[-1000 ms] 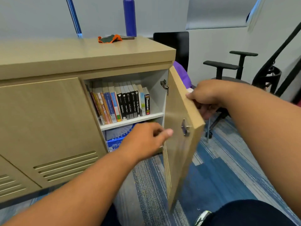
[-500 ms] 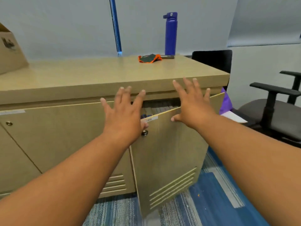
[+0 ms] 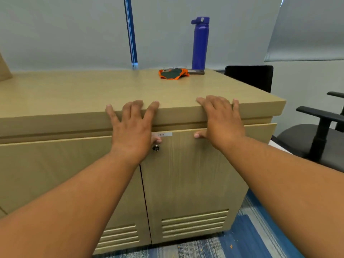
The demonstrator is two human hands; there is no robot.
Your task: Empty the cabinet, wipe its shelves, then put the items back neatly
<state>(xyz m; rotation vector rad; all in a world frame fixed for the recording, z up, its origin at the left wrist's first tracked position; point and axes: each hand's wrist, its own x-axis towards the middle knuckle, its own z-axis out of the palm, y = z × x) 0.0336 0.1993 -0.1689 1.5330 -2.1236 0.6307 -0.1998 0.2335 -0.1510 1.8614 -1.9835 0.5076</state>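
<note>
**Both Hands Flat Against a Closed Cabinet**

A person's left hand [image 3: 132, 131] and right hand [image 3: 222, 123] lay spread against the front of a light wood cabinet [image 3: 74, 94], fingers straight and apart, gripping nothing. The fingertips of both hands reached over the front edge of the cabinet top, while the thumbs pressed on the upper part of the right-hand door [image 3: 195, 174]. That door appeared closed or very nearly so, though its far upper corner was hard to judge from this angle. With both doors across the front, the shelves and whatever they held were hidden from sight.

A small round lock [image 3: 155, 148] sat just below the left thumb, with a pale label [image 3: 163, 134] beside it near the door's top edge. Vent slats [image 3: 194, 223] ran across the bottom of the door.

On the far side of the cabinet top stood a tall blue bottle [image 3: 200, 43], capped, its contents not visible. An orange-edged dark cloth [image 3: 174, 73] lay crumpled just beside it. A grey office chair [image 3: 320, 131] stood to the right on blue striped carpet [image 3: 251, 229].
</note>
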